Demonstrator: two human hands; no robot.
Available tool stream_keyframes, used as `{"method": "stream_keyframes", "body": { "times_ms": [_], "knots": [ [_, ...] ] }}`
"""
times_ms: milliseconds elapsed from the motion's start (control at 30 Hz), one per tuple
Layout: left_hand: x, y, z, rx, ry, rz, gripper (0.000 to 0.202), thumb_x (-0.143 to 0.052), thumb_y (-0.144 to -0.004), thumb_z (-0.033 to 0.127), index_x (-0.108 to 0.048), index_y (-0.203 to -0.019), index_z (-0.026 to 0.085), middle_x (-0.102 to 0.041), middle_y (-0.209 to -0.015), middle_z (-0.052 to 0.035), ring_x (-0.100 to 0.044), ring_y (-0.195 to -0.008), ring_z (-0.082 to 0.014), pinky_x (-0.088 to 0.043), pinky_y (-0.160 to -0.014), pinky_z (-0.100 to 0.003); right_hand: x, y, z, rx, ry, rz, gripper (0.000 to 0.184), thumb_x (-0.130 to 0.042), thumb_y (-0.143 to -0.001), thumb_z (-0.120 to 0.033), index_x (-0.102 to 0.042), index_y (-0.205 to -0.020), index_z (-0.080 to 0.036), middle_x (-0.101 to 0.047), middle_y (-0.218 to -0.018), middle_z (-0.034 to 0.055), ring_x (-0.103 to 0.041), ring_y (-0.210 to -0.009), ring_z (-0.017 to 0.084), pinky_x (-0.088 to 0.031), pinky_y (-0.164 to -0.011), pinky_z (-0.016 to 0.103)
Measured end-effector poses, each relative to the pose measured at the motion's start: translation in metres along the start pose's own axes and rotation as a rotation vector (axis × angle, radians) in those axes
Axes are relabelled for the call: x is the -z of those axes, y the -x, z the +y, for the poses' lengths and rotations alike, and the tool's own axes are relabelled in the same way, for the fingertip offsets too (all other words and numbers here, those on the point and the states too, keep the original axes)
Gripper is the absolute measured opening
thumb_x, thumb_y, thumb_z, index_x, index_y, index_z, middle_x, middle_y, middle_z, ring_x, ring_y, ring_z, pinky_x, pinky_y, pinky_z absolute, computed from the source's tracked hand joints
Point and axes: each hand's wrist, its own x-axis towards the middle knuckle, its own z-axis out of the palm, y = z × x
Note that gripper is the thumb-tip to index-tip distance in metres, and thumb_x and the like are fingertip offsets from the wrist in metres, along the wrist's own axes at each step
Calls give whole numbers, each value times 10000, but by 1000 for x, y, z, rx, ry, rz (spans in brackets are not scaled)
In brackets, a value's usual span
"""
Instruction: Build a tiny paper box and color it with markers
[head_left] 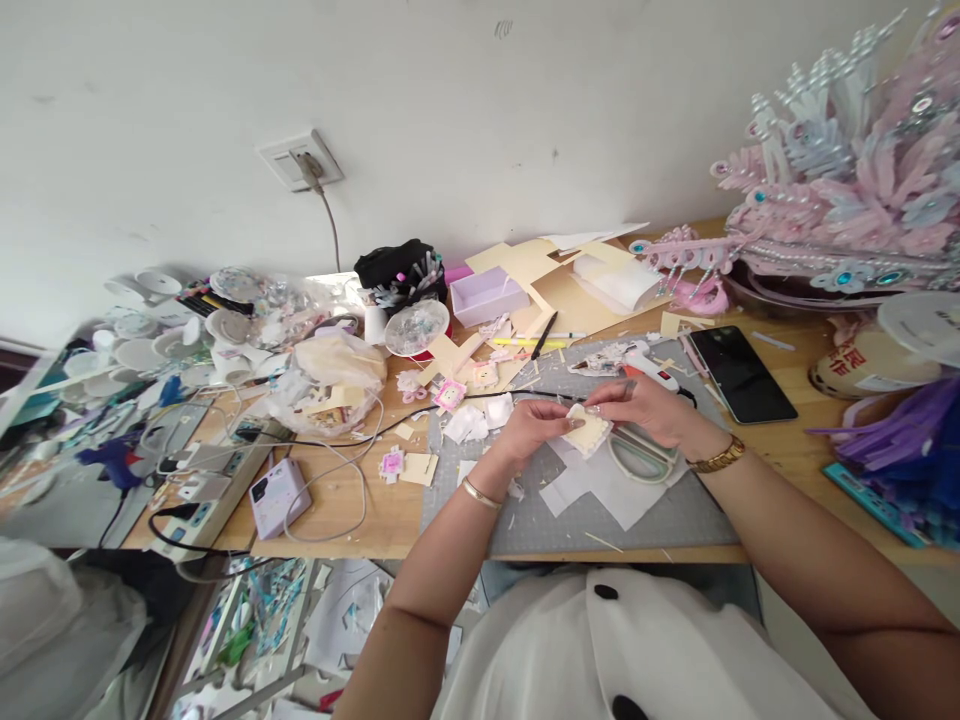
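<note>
Between my two hands is a small cream-coloured piece with a scalloped edge, held above the grey cutting mat. My left hand pinches its left side, and my right hand has its fingers closed on the upper right corner. Just below my right hand lie scissors with pale handles. Under them are sheets of translucent white paper. Crumpled white scraps sit left of my left hand. Beyond my right hand rests a white glue gun, partly covered by the hand.
The grey cutting mat covers the table's front middle. A black phone and a drink cup stand right. Small pink decorations, a lilac box and a black pen lie beyond. Cables and a power strip run left.
</note>
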Motion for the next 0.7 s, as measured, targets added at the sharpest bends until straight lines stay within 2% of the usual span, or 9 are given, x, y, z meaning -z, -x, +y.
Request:
{"method": "stream_keyframes", "body": {
  "times_ms": [267, 467, 700],
  "knots": [
    [0, 1, 0, 5, -13, 5, 388, -928, -478, 418, -774, -699, 138, -712, -670, -22, -569, -616, -112, -429, -654, -261, 0, 3, -4, -1, -34, -41, 344, -823, -592, -453, -779, -796, -179, -687, -725, 42, -564, -636, 149, -471, -578, 287],
    [1, -1, -5, -2, -40, -10, 355, -905, -519, 391, -767, -723, 136, -711, -695, -23, -573, -640, -122, -428, -672, -271, -4, 1, 0, 69, 37, 21, 321, -799, -601, -449, -778, -768, -176, -720, -757, 48, -597, -683, 169, -476, -621, 295],
    [0, 0, -4, -4, -39, -14, 323, -903, -522, 368, -769, -706, 138, -704, -680, -19, -558, -626, -114, -411, -656, -262, -9, 0, 0, 86, 73, 61, 271, -792, -577, -430, -762, -709, -195, -717, -751, 53, -606, -721, 196, -484, -659, 312]
  ]
}}
